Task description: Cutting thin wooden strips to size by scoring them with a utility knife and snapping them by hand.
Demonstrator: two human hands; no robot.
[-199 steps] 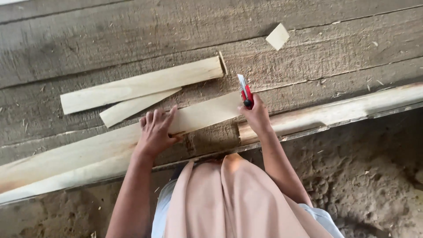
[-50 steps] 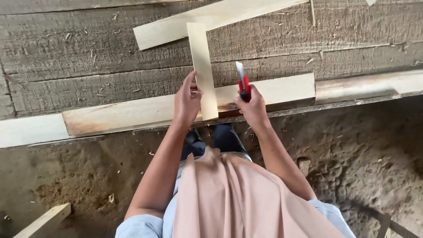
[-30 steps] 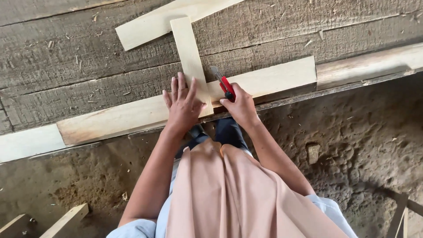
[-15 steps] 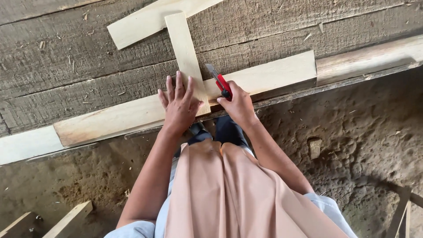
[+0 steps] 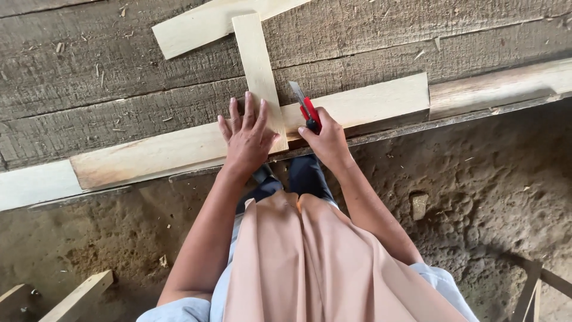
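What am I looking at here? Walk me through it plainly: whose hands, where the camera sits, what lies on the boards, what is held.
One camera, worn on a person's head, looks down at their own two bare hands. The left hand presses flat on a narrow pale wood strip that lies crosswise over a long pale plank. The right hand has its grip on a red utility knife, blade beside the strip's edge. All rests on a rough grey wooden bench. Another pale strip lies farther back. Below is a dirt floor.

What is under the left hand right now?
The left hand lies flat on the upright narrow strip where it crosses the long pale board. The crossing itself is hidden by the palm.
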